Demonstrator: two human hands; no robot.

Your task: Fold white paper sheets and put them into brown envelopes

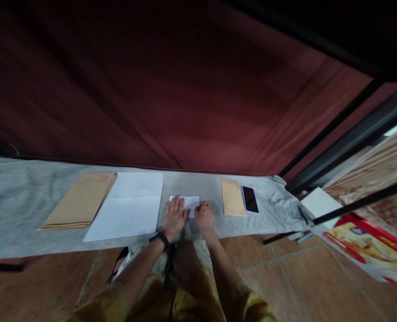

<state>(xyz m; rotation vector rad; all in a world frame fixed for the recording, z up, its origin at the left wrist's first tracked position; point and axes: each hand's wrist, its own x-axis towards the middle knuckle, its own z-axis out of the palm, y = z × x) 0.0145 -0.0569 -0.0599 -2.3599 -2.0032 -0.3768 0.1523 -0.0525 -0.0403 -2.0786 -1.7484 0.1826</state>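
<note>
A small folded white paper (pixel 193 202) lies on the grey cloth in front of me. My left hand (pixel 174 217) rests flat over its left part, fingers stretched out, a dark band around the wrist. At the paper's right edge is my right hand (pixel 204 216), its fingers curled in and closed on that edge. Left of my hands lies a stack of white sheets (pixel 127 208) with a crease across the top one. A single small brown envelope (pixel 233 197) sits to the right of my right hand.
Large brown envelopes (pixel 80 197) are piled at the left. A phone (pixel 250 199) with a dark screen lies beyond the small envelope. The narrow table has a grey cloth (pixel 10 201), with a dark red curtain (pixel 185 112) behind. A colourful box (pixel 369 246) stands at the lower right.
</note>
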